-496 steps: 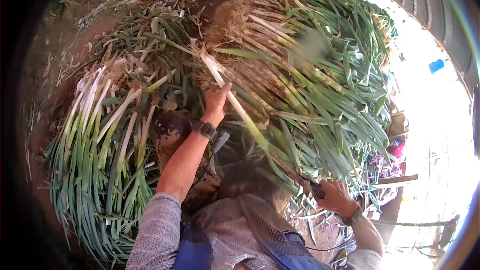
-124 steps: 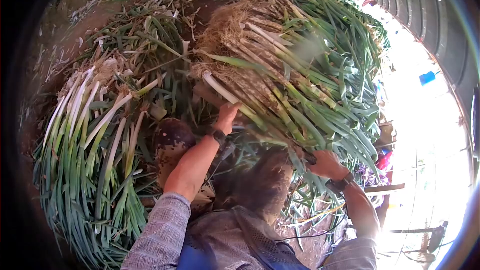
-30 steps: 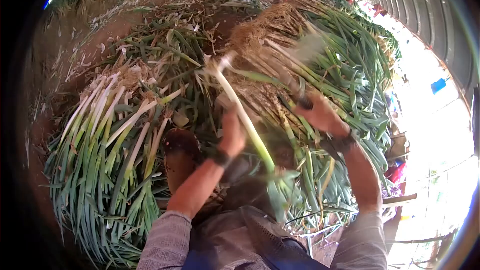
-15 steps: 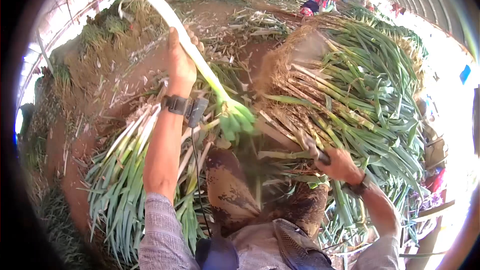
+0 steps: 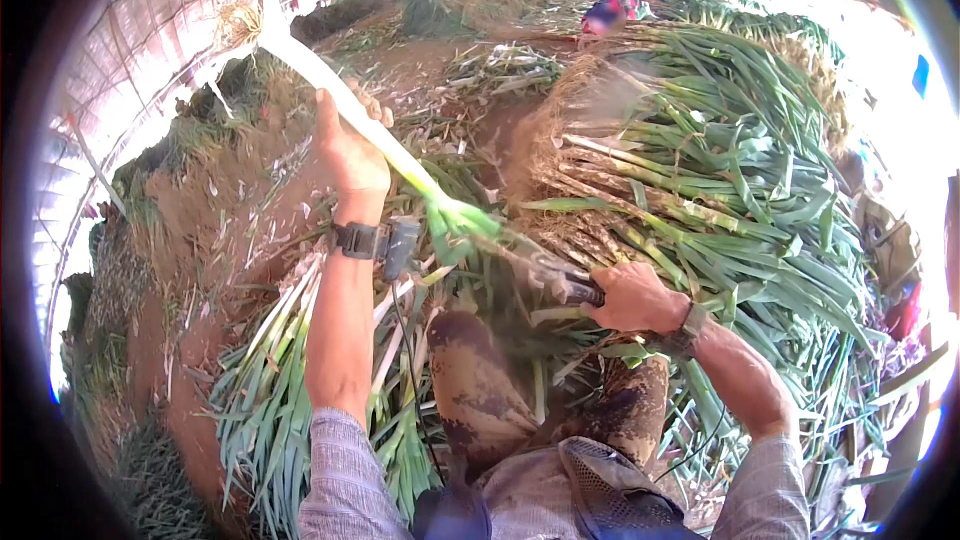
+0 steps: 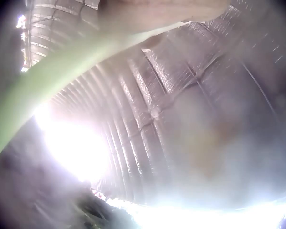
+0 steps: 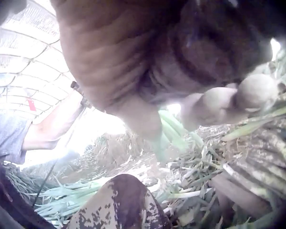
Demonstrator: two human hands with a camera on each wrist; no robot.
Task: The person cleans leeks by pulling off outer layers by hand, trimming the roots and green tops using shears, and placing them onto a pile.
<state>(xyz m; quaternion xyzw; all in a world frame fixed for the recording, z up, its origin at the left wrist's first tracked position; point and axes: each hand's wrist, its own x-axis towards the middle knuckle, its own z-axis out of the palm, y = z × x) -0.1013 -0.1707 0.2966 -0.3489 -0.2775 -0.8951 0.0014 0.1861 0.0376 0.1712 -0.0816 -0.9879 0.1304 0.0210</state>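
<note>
My left hand (image 5: 352,145) holds up a leek (image 5: 325,80) in the head view, the white shank lying across the palm. Its root tuft (image 5: 240,22) points up and left, and its short, fanned green end (image 5: 455,220) points down and right. In the left wrist view, the pale green shank (image 6: 52,71) passes close under a blurred part of the hand. My right hand (image 5: 640,298) grips a dark-handled tool (image 5: 580,290), whose far part is a blurred brownish streak toward the leek's leaves. In the right wrist view, curled fingers (image 7: 219,100) hide most of the tool.
Soil-covered leeks (image 5: 700,190) lie in a large pile at right, roots inward. Cleaner leeks (image 5: 270,400) lie at left beside the knee (image 5: 470,360). Leaf scraps cover the ground. A cable (image 5: 410,360) hangs from the left wrist. Two people (image 5: 625,5) are at the back.
From low over the knees a second ago, my left hand has risen up and left with the leek. My right hand has drawn back with the tool, then shifted slightly inward. The head view tilts higher.
</note>
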